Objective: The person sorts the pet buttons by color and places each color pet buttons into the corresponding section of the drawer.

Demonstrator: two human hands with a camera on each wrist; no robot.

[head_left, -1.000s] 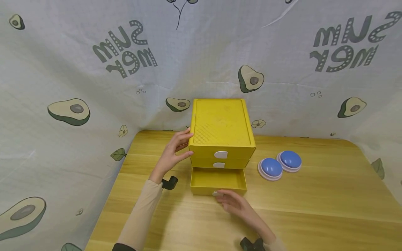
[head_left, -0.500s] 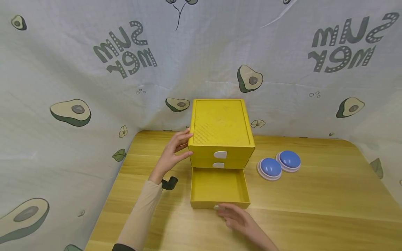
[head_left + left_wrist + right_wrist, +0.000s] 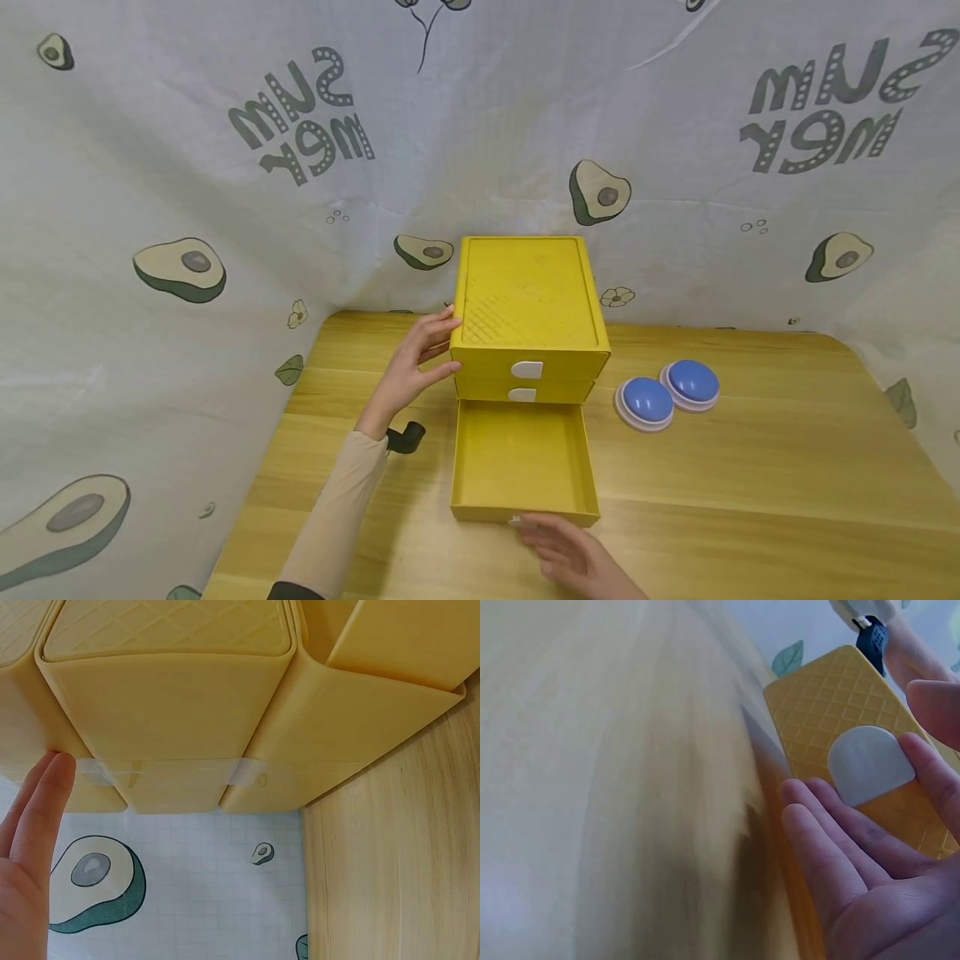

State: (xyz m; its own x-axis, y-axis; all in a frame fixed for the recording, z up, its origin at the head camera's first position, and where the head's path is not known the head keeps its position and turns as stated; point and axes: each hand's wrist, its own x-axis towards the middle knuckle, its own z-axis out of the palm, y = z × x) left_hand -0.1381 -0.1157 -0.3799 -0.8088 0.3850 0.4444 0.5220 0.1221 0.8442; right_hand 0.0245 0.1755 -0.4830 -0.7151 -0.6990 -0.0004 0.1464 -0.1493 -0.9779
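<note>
A yellow drawer unit (image 3: 532, 292) stands on the table in the head view. Its bottom drawer (image 3: 487, 513) is pulled well out, showing its flat yellow floor. The two drawers above are closed, each with a white rounded handle. My left hand (image 3: 412, 362) lies against the unit's left side, and its straight fingers (image 3: 56, 780) touch the yellow wall in the left wrist view. My right hand (image 3: 573, 554) holds the bottom drawer's white handle (image 3: 870, 765) by its edge. In the right wrist view the index finger reaches the handle's side, with other fingers beneath it.
Two blue dome buttons (image 3: 647, 402) on white bases sit right of the unit. A black piece (image 3: 406, 437) shows by my left wrist. A white cloth (image 3: 510, 125) printed with avocados hangs behind the wooden table (image 3: 750, 467).
My right hand has drawn the bottom drawer farther out toward me, from partly to well open. My left hand has stayed against the unit's side.
</note>
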